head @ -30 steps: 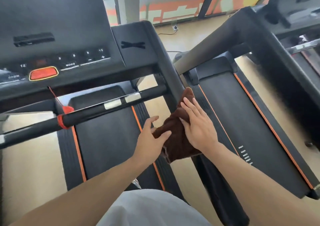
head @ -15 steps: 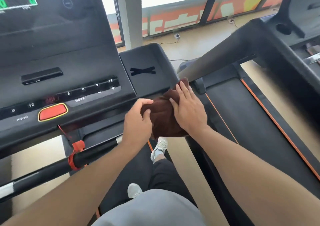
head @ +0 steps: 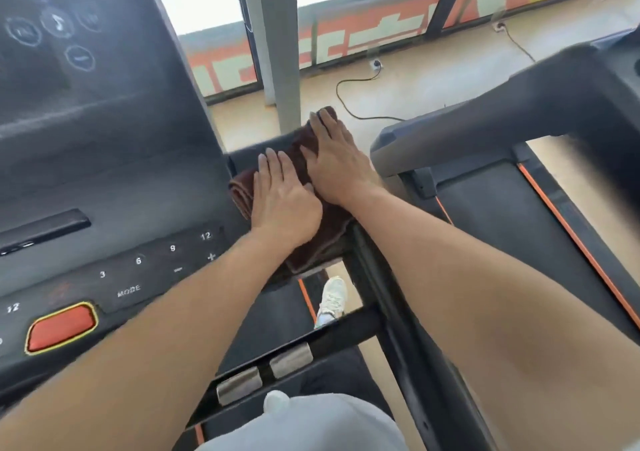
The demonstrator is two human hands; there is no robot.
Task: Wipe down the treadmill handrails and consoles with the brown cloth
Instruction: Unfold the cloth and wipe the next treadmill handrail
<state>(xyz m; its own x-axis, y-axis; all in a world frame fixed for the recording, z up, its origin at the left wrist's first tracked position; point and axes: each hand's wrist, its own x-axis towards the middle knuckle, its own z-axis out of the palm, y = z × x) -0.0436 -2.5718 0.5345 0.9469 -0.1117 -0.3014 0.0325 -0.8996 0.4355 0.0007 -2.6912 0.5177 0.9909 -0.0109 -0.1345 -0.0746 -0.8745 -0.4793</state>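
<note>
cloth [head: 318,243] moved onto console tray | left hand [head: 282,198], right hand [head: 337,163] flat, pressing

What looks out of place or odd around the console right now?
Nothing stands out. Both hands, left hand and right hand, press flat on the brown cloth over the console's side tray. A power cord lies loose on the floor behind.

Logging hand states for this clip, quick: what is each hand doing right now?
Left hand: open, fingers flat, pressing the folded brown fabric cloth onto the black treadmill console tray.
Right hand: open, fingers flat, pressing the same cloth.
</note>
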